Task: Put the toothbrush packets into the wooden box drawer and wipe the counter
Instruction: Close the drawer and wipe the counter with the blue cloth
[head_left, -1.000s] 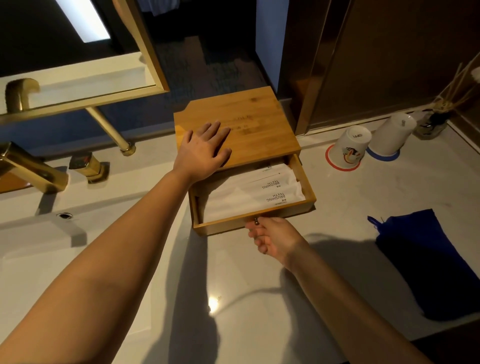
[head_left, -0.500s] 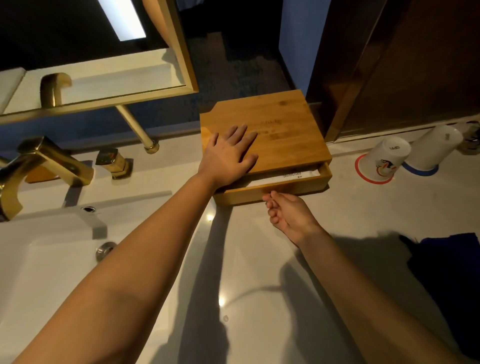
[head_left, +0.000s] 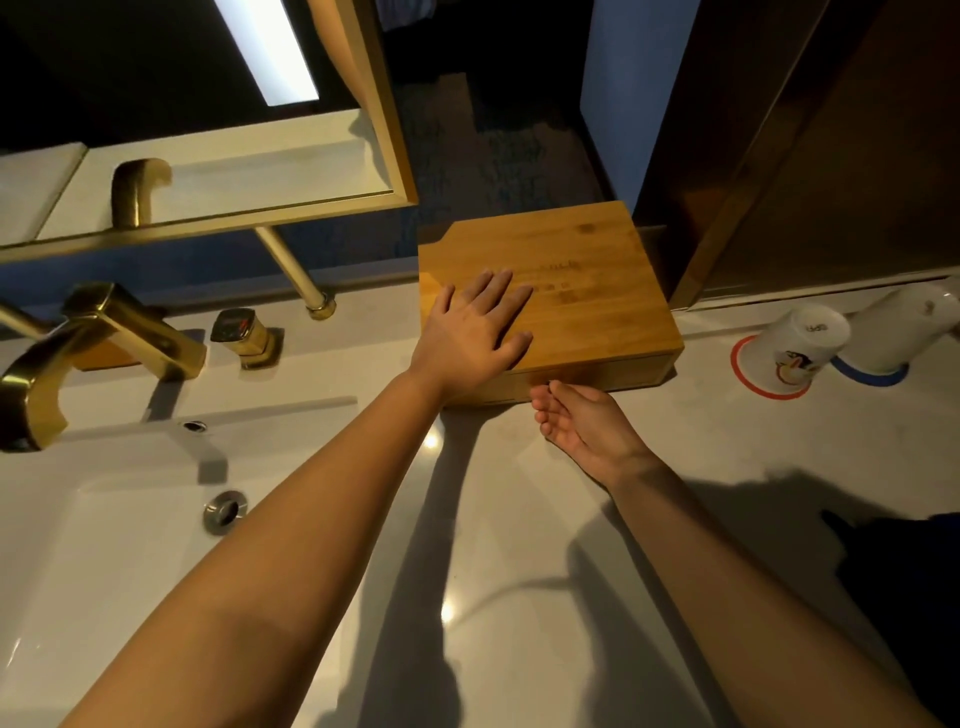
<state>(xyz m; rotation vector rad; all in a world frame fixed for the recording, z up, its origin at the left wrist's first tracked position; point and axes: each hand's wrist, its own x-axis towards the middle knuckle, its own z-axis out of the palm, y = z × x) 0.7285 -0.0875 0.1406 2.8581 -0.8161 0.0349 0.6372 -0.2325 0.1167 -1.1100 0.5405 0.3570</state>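
The wooden box (head_left: 587, 280) stands on the pale counter (head_left: 519, 545) against the back wall, its drawer pushed in flush with the front. My left hand (head_left: 475, 332) lies flat on the lid with fingers spread. Just in front of the drawer face, my right hand (head_left: 582, 423) is palm up with loosely curled fingers, its fingertips close to the small knob; it holds nothing. The toothbrush packets are hidden inside the box. A dark blue cloth (head_left: 904, 587) lies on the counter at the right edge.
A white sink basin (head_left: 104, 561) with a gold faucet (head_left: 98, 343) fills the left. Two upside-down white cups (head_left: 795, 345) stand on ringed coasters right of the box. A gold-framed mirror (head_left: 208, 171) hangs behind the sink.
The drawer slid from open, with white packets showing, to fully shut. My right hand let go of the knob and opened. My left hand stayed on the lid.
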